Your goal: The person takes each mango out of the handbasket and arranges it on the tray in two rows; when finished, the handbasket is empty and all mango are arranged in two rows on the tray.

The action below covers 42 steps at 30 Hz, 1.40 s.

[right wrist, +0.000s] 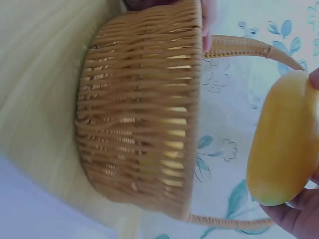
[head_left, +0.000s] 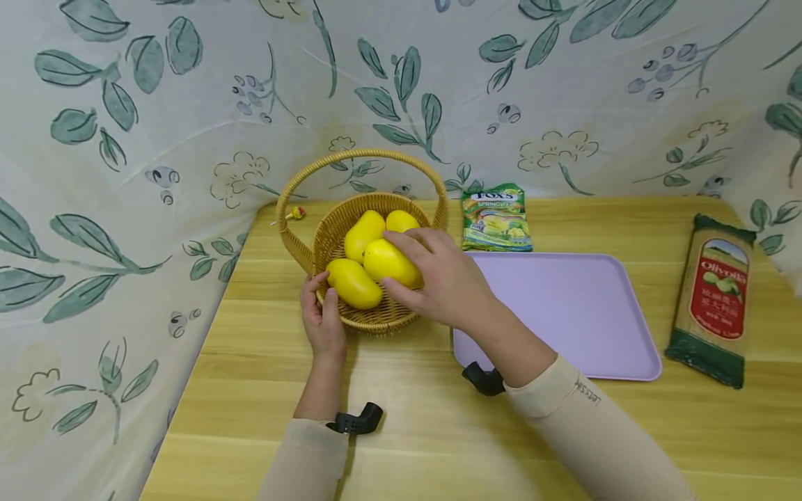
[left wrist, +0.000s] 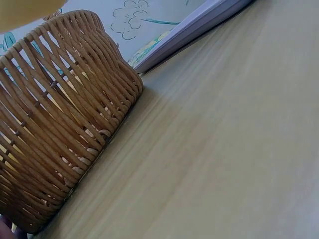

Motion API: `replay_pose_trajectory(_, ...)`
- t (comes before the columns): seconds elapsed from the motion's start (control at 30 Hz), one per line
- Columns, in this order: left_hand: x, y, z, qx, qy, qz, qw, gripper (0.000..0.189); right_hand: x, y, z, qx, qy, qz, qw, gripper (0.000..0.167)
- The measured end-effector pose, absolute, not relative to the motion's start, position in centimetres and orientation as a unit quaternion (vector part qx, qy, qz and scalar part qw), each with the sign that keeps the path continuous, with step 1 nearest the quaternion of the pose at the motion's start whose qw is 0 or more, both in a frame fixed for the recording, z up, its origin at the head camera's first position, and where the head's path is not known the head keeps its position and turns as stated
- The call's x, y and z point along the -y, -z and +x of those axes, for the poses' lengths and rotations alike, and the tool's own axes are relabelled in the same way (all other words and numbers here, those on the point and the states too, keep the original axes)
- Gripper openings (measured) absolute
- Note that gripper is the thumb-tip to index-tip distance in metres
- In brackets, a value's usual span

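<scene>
A wicker basket [head_left: 379,321] with a tall hoop handle stands on the table, several yellow mangoes [head_left: 354,284] lying inside. My left hand [head_left: 322,327] grips its left front side, thumb at the rim. Over the basket's opening, my right hand [head_left: 441,278] holds another mango [head_left: 390,263] between thumb and fingers. The right wrist view shows this held mango [right wrist: 284,139] above the rim, apart from the wicker wall [right wrist: 139,109]. Through the gaps of the weave, yellow fruit shows. In the left wrist view the basket's side [left wrist: 65,114] fills the left part.
Right of the basket lies a flat lilac tray [head_left: 564,306], under my right forearm in the head view. Behind it is a green Fox's candy bag [head_left: 497,219]. A red and green Olivoilà package [head_left: 714,299] lies far right. A small wrapped lollipop [head_left: 296,213] sits behind the handle's left side.
</scene>
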<state>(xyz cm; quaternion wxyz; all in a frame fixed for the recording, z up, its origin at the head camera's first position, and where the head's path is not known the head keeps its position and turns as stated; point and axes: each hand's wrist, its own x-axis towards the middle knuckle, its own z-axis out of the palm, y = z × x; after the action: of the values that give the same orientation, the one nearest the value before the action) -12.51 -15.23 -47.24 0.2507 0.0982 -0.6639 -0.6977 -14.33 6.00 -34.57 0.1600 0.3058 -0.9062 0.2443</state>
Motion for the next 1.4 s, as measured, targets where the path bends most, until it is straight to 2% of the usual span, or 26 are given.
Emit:
replay_pose_trajectory(0.33, 15.2, 47.2, -12.5, 0.664, 0.697, 0.099, 0.251, 0.033, -10.7, 36.0, -11.3, 0.914, -0.237, 0.297, 0.141, 0.056)
replay_pose_trajectory(0.67, 15.2, 47.1, -12.4, 0.668, 0.694, 0.098, 0.252, 0.032, -14.4, 38.6, -10.8, 0.933, -0.297, 0.186, 0.081, 0.051)
replay_pose_trajectory(0.77, 15.2, 47.1, -12.4, 0.670, 0.692, 0.096, 0.252, 0.033, -15.0, 38.9, -11.1, 0.935, -0.319, 0.145, 0.051, 0.058)
replay_pose_trajectory(0.97, 15.2, 47.0, -12.4, 0.669, 0.692, 0.091, 0.253, 0.032, -15.5, 39.2, -12.0, 0.935, -0.342, 0.093, 0.019, 0.091)
replay_pose_trajectory(1.4, 15.2, 47.3, -12.5, 0.664, 0.697, 0.094, 0.255, 0.032, -14.9, 38.0, -15.0, 0.886, -0.464, 0.004, 0.007, 0.093)
